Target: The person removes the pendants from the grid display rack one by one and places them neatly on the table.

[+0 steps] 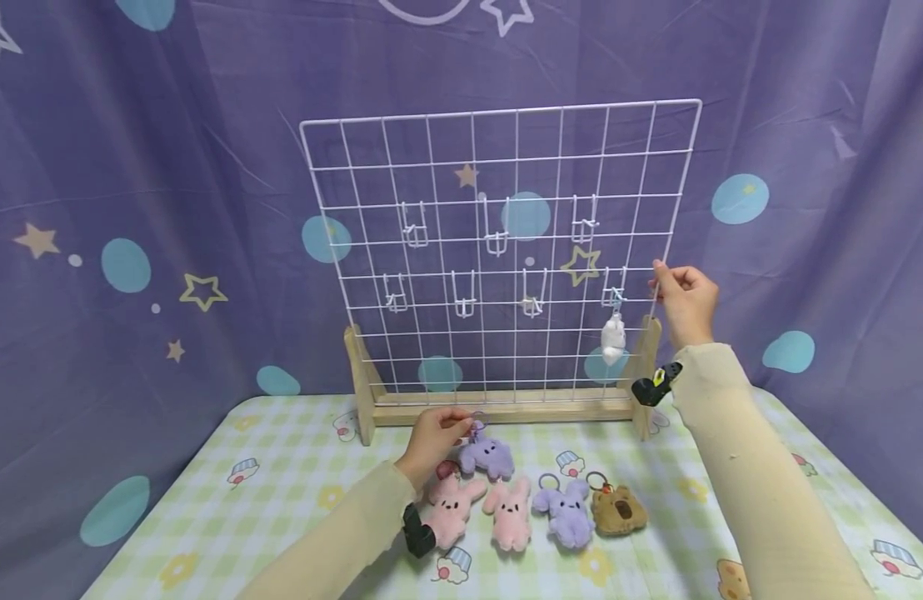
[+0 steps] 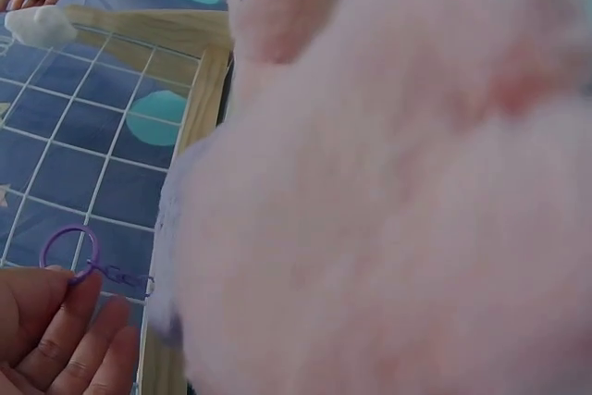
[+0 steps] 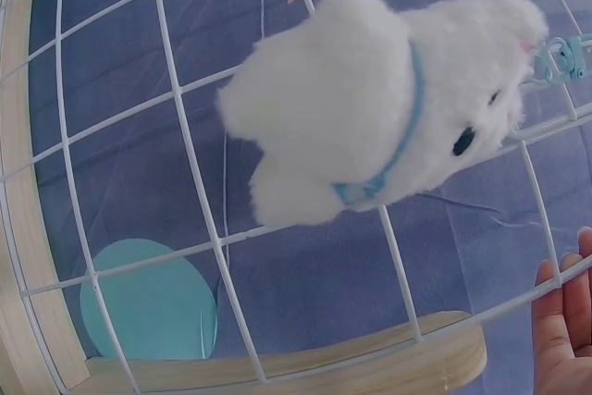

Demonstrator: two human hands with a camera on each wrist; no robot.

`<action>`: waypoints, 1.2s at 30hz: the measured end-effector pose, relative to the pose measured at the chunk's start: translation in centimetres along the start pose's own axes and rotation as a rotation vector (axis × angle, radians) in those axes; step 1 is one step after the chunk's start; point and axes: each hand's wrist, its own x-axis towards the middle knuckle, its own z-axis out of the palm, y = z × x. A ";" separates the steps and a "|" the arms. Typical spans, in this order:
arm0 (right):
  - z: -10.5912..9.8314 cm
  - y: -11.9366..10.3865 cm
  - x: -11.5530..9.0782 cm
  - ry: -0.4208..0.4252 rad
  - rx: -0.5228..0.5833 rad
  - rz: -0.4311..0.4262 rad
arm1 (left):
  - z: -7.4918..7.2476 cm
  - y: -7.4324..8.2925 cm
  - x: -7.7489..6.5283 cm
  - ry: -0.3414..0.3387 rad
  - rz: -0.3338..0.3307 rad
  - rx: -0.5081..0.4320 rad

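My left hand (image 1: 436, 437) pinches the purple key ring (image 2: 70, 228) of a purple plush keychain (image 1: 490, 458) in front of the rack's wooden base. The plush hangs low over the table, beside a pink bunny keychain (image 1: 452, 510). At the right side, my right hand (image 1: 690, 302) grips the edge wire of the white wire grid rack (image 1: 517, 111), thumb in front. Left of that hand, a white plush keychain (image 3: 333, 99) with a blue ribbon hangs from a hook in the lower row. Blurred pink plush fills much of the left wrist view.
Another pink bunny keychain (image 1: 511, 515), a purple keychain (image 1: 570, 517) and a brown bear keychain (image 1: 619, 510) lie on the checked tablecloth (image 1: 281, 500). Several white hooks (image 1: 496, 243) are on the grid. A wooden stand (image 1: 506, 412) supports it, with a purple curtain (image 1: 229, 167) behind.
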 end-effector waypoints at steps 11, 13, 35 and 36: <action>-0.3 1.2 0.8 0.015 0.007 -0.004 | -1.0 -0.8 -0.3 0.063 -0.036 0.051; -0.3 1.3 0.9 0.014 0.005 -0.003 | -1.2 -1.0 -0.3 0.073 -0.043 0.074; -0.3 1.5 1.0 0.024 -0.003 -0.021 | -1.2 0.5 0.1 0.088 -0.019 0.090; -0.3 1.5 1.0 0.025 -0.006 -0.025 | -1.0 0.9 0.2 0.082 -0.013 0.086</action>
